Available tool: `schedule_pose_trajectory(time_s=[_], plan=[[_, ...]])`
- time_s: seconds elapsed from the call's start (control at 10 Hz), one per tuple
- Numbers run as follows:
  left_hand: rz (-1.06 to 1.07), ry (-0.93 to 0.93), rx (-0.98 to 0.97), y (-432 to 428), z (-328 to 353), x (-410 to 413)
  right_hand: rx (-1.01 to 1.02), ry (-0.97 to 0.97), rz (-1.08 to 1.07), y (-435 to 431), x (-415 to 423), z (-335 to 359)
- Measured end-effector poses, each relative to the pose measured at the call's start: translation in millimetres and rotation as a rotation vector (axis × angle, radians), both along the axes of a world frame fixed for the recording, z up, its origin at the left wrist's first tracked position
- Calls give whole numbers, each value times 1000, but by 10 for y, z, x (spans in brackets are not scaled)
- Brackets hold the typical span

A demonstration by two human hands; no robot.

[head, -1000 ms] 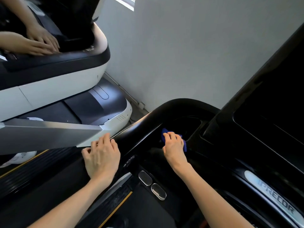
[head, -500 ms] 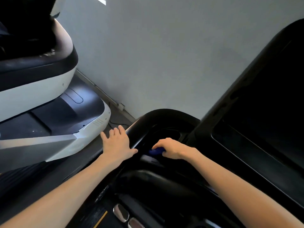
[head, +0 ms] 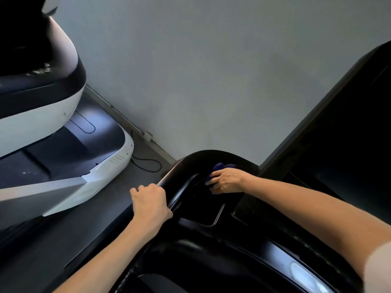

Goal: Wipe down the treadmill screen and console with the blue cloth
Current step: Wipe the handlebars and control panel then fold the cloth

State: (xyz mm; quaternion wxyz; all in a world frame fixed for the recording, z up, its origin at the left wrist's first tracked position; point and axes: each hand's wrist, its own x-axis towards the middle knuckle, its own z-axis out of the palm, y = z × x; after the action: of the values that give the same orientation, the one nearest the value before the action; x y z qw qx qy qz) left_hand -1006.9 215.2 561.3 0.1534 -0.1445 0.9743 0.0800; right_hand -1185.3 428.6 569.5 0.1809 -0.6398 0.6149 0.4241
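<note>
Cloth: blue cloth [head: 222, 166] is bunched under R hand [head: 228, 181] at the far L corner of the console, just inside the curved console rim [head: 186, 166]. A wad sticks out above the knuckles.
R hand: fingers curl round the cloth and press it vs the rim's inner wall, above the recessed tray [head: 208, 210].
L hand: L hand [head: 151, 200] sits on the rim nearer the body, fingers curled over its outer edge. Bracing grip, nothing else held.
Screen: screen [head: 347, 157] is dark, off to the R, well apart from the cloth. Prob. not covered in this pass.
Risk 1: bare fingertips may drag on the gloss black & leave smears. Cause: cloth is wadded small, so little fabric betw skin & plastic.
Risk 2: a quick sweep could skip the groove where rim meets tray, leaving dust. Cause: the corner curve is tight.
Risk 3: balance goes if L hand slips. Cause: body seems to lean fwd on a smooth rim.
Risk 4: grit picked up here could scratch the screen. Cause: cloth not refolded first.
Change vs 0.5 s ago: L hand lay flat w/ fingers spread, now wraps the rim. R hand has gone up & out to the far corner. Cloth peeped from under the hand then, shows above the knuckles now.
Change vs 1.0 s ago: another person's hands on the neighbouring white machine [head: 63, 187] are out of view.
</note>
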Motion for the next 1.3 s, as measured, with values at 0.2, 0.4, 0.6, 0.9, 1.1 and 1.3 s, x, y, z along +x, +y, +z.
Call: schedule_pose_trajectory(time_s=[0.2, 0.4, 0.6, 0.9, 1.1, 1.3], plan=[[-5, 3, 16, 0, 7, 16, -248, -225, -266, -114, 253, -161], [-23, 5, 17, -1, 25, 7, -615, -525, -1528, 31, 298, -148], [-14, 0, 10, 9, 18, 7, -884, -715, -2108, -80, 360, -297], [-20, 9, 21, -12, 43, 25, -358, -209, -1639, -340, 520, -222], [-43, -14, 65, -42, 67, -21, -270, -128, -1501, -381, 491, -202], [-7, -24, 65, -3, 75, -44, -329, -146, -1480, -375, 485, -166]])
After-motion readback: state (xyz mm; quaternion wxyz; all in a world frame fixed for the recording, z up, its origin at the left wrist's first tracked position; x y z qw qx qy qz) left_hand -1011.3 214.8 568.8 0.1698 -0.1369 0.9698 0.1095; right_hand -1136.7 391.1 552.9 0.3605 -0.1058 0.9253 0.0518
